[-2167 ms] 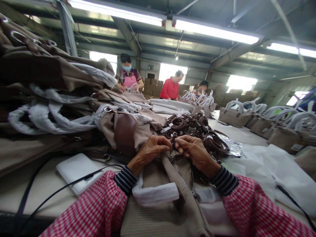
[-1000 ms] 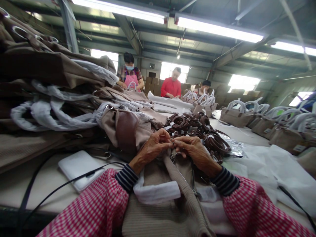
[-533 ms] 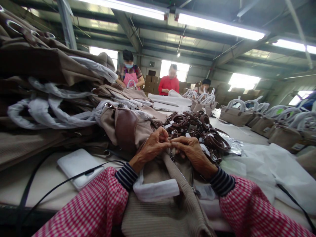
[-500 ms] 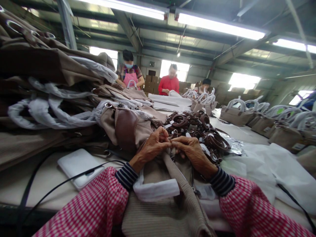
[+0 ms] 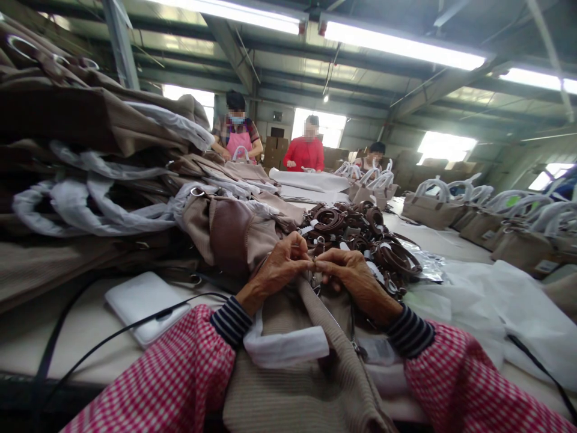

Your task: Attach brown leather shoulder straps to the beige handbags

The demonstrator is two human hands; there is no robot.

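A taupe corduroy bag [image 5: 279, 397] lies in front of me, its zipper [image 5: 336, 325] running along one edge. One of its handles [image 5: 288, 347] is wrapped in white paper. Over the bag's far end, my left hand [image 5: 282, 264] is closed in a pinch, thumb against finger. My right hand [image 5: 349, 276] pinches too, its fingertips almost meeting the left ones. Whatever sits between the fingertips is too small to make out. Just beyond the hands lies a heap of coiled brown straps [image 5: 360, 234] with metal clips.
Stacked bags [image 5: 135, 132] rise high on my left. A white flat case [image 5: 146, 307] and a black cord [image 5: 180, 305] lie below them. White wrapping sheets [image 5: 487, 307] spread at right, with finished-looking bags [image 5: 433, 210] beyond. Several co-workers, one in red [image 5: 306, 153], stand across the table.
My right hand has shifted very slightly right, leaving a small gap between the fingertips. The left hand and the bag stay put. The co-worker in red has lowered the white material.
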